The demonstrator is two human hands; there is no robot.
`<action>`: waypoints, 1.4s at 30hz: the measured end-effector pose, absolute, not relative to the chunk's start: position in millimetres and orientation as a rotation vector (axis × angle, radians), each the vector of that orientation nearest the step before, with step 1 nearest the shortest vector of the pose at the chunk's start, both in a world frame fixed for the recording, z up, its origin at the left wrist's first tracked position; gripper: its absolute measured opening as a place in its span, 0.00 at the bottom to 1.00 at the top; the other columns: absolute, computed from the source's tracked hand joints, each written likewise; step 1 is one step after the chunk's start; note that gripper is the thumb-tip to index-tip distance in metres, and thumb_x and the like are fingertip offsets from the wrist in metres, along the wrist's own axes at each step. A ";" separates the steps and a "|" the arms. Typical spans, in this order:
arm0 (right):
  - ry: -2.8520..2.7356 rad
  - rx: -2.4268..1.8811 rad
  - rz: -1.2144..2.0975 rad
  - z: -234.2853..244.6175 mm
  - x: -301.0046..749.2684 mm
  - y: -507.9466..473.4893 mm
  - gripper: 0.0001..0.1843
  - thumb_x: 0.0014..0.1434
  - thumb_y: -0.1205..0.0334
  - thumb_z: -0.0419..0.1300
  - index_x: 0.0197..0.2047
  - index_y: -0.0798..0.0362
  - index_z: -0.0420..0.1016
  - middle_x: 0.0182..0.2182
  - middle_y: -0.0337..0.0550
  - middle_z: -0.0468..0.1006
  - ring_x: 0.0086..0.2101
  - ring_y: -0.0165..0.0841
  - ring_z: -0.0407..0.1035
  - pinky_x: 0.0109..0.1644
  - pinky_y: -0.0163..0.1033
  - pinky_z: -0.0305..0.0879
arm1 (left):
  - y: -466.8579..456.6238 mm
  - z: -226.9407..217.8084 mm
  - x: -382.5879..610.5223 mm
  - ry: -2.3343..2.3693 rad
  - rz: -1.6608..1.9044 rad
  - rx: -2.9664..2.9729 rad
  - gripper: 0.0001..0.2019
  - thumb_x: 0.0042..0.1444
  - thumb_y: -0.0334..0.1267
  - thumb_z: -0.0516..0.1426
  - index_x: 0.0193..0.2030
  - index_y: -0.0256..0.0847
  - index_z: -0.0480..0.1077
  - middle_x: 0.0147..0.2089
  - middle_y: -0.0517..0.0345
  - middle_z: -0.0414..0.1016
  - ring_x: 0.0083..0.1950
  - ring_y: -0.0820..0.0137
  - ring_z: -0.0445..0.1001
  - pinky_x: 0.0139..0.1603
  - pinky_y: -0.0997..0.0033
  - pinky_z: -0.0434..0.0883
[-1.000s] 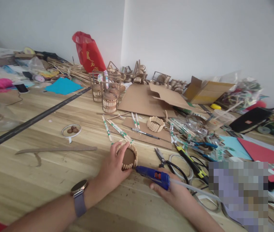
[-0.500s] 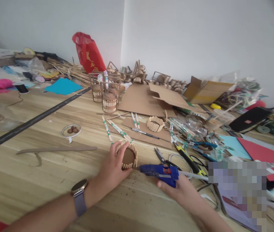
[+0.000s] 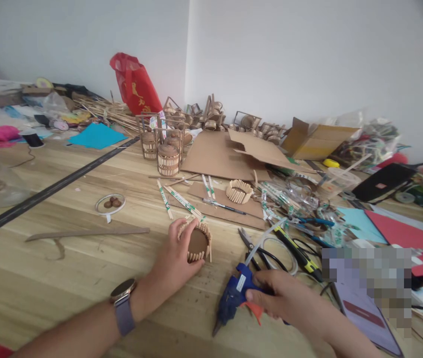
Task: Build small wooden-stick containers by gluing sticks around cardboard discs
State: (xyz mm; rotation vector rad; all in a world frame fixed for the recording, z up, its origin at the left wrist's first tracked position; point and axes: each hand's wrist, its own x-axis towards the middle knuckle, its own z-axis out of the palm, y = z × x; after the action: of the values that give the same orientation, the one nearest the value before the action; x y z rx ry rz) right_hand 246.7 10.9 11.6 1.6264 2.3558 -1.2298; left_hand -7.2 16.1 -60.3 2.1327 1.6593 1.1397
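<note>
My left hand (image 3: 176,258), with a watch on its wrist, is closed around the near-left side of a small round basket (image 3: 199,240). The basket has a brown cardboard base and a wall of short wooden sticks; it rests on the wooden table. In my right hand (image 3: 276,293) is a blue hot glue gun (image 3: 233,296), its nozzle pointing down toward the table's front and a clear glue stick (image 3: 265,239) rising from its back. The nozzle is apart from the basket. A second ring of sticks (image 3: 239,192) lies on cardboard farther back.
Scissors (image 3: 247,241) and a yellow utility knife (image 3: 297,252) lie right of the basket. A tablet (image 3: 368,313) sits at the front right. Finished lidded baskets (image 3: 168,159) stand behind, beside a cardboard sheet (image 3: 207,154). A white ring (image 3: 110,204) holds brown beads.
My right hand has swung the glue gun away from the basket, turning its nozzle from leftward to downward and nearer me. My left hand and the basket stay in place.
</note>
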 end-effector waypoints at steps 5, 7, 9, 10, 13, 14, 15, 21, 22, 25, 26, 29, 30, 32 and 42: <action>2.438 1.566 -0.541 26.6 235.6 11.4 0.15 0.63 0.55 0.59 0.27 0.51 0.76 0.25 0.42 0.79 0.26 0.35 0.71 0.26 0.35 0.54 | 15.2 -56.9 -7.0 1.656 1.099 2.102 0.45 0.43 0.25 0.65 0.67 0.46 0.51 0.63 0.42 0.53 0.64 0.49 0.63 0.62 0.43 0.67; 2.565 1.490 -0.374 29.1 227.3 16.9 0.11 0.64 0.61 0.59 0.31 0.51 0.78 0.31 0.44 0.80 0.31 0.37 0.74 0.31 0.36 0.60 | 14.9 -55.9 -7.0 1.657 1.094 2.095 0.45 0.44 0.24 0.65 0.67 0.46 0.50 0.63 0.42 0.52 0.65 0.49 0.63 0.61 0.44 0.67; 2.747 1.298 -0.200 27.9 216.3 24.4 0.09 0.64 0.67 0.58 0.33 0.52 0.78 0.33 0.44 0.80 0.35 0.37 0.74 0.36 0.37 0.62 | 14.9 -55.5 -7.3 1.662 1.100 2.097 0.45 0.44 0.24 0.65 0.68 0.46 0.50 0.63 0.42 0.51 0.65 0.49 0.63 0.61 0.44 0.67; 2.825 1.159 -0.120 25.9 210.2 28.4 0.08 0.64 0.69 0.58 0.34 0.53 0.77 0.34 0.44 0.80 0.36 0.37 0.74 0.37 0.37 0.63 | 15.0 -55.6 -7.5 1.664 1.105 2.102 0.45 0.44 0.24 0.65 0.68 0.46 0.50 0.63 0.42 0.51 0.65 0.49 0.62 0.61 0.43 0.67; 2.936 0.765 0.102 15.1 192.0 39.8 0.06 0.65 0.69 0.58 0.39 0.53 0.76 0.36 0.43 0.79 0.36 0.36 0.72 0.37 0.39 0.62 | 15.6 -57.2 -8.1 1.665 1.123 2.119 0.45 0.44 0.24 0.64 0.68 0.45 0.50 0.62 0.42 0.52 0.65 0.49 0.62 0.61 0.43 0.67; 2.939 0.679 0.176 10.6 187.0 43.3 0.06 0.65 0.69 0.58 0.40 0.54 0.76 0.36 0.43 0.79 0.36 0.37 0.72 0.37 0.39 0.62 | 15.9 -57.9 -8.3 1.668 1.130 2.121 0.45 0.44 0.24 0.64 0.68 0.45 0.50 0.62 0.42 0.52 0.65 0.49 0.62 0.61 0.44 0.67; 2.934 0.613 0.237 6.3 182.9 46.8 0.06 0.66 0.69 0.57 0.41 0.54 0.76 0.36 0.43 0.79 0.37 0.37 0.72 0.36 0.40 0.62 | 16.1 -58.8 -8.4 1.673 1.138 2.122 0.45 0.44 0.23 0.64 0.68 0.44 0.51 0.62 0.42 0.52 0.65 0.49 0.61 0.61 0.44 0.68; 2.927 0.463 0.297 -5.2 177.1 63.9 0.07 0.67 0.69 0.56 0.40 0.55 0.75 0.38 0.45 0.78 0.38 0.37 0.69 0.36 0.40 0.61 | 17.0 -62.8 -8.3 1.707 1.145 2.093 0.44 0.42 0.23 0.63 0.68 0.43 0.53 0.63 0.41 0.53 0.63 0.49 0.64 0.55 0.50 0.73; 2.930 0.458 0.295 -4.6 178.2 65.4 0.07 0.67 0.69 0.55 0.40 0.54 0.75 0.39 0.45 0.77 0.39 0.37 0.69 0.36 0.40 0.61 | 17.2 -63.1 -8.3 1.708 1.143 2.095 0.45 0.42 0.23 0.63 0.68 0.43 0.53 0.63 0.41 0.53 0.63 0.49 0.64 0.55 0.49 0.73; 2.937 0.464 0.285 -2.7 181.7 67.1 0.08 0.67 0.68 0.55 0.41 0.53 0.75 0.40 0.46 0.76 0.41 0.37 0.67 0.37 0.40 0.60 | 17.8 -63.2 -8.3 1.698 1.152 2.109 0.45 0.42 0.24 0.64 0.68 0.44 0.52 0.62 0.42 0.54 0.63 0.48 0.63 0.57 0.47 0.71; 2.934 0.478 0.278 -2.5 182.8 67.2 0.08 0.68 0.68 0.54 0.41 0.53 0.75 0.40 0.47 0.76 0.41 0.37 0.67 0.37 0.40 0.60 | 18.0 -63.0 -8.4 1.698 1.155 2.111 0.45 0.42 0.24 0.64 0.68 0.44 0.52 0.62 0.42 0.54 0.63 0.48 0.63 0.57 0.47 0.71; 2.904 0.581 0.251 -1.7 186.1 67.5 0.08 0.67 0.68 0.55 0.39 0.54 0.76 0.38 0.47 0.75 0.39 0.37 0.68 0.37 0.40 0.60 | 18.1 -62.5 -8.6 1.702 1.152 2.118 0.45 0.42 0.24 0.65 0.68 0.43 0.52 0.62 0.41 0.53 0.63 0.49 0.63 0.58 0.48 0.71; 2.889 0.631 0.240 -0.8 187.5 67.9 0.08 0.66 0.67 0.56 0.38 0.55 0.76 0.38 0.47 0.76 0.38 0.37 0.69 0.37 0.40 0.61 | 18.0 -62.4 -8.6 1.704 1.152 2.123 0.45 0.42 0.25 0.65 0.67 0.43 0.52 0.62 0.41 0.53 0.63 0.48 0.63 0.58 0.47 0.71; 2.858 0.730 0.217 2.7 190.5 69.0 0.07 0.66 0.67 0.57 0.38 0.56 0.76 0.38 0.48 0.76 0.38 0.37 0.70 0.38 0.41 0.62 | 17.8 -62.4 -8.7 1.704 1.154 2.134 0.45 0.42 0.25 0.65 0.68 0.43 0.52 0.62 0.41 0.53 0.64 0.48 0.62 0.58 0.46 0.71; 2.783 0.984 0.045 8.0 187.1 72.0 0.09 0.64 0.72 0.53 0.43 0.58 0.73 0.40 0.51 0.80 0.41 0.41 0.73 0.44 0.42 0.63 | 17.6 -63.2 -8.4 1.716 1.170 2.117 0.45 0.41 0.25 0.65 0.67 0.45 0.53 0.62 0.43 0.54 0.64 0.48 0.63 0.59 0.46 0.70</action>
State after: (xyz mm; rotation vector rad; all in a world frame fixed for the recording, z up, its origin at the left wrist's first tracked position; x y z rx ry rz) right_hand 187.1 72.0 8.0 0.9836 2.7825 0.0453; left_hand -8.4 17.6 -63.2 2.1171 1.7164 1.1699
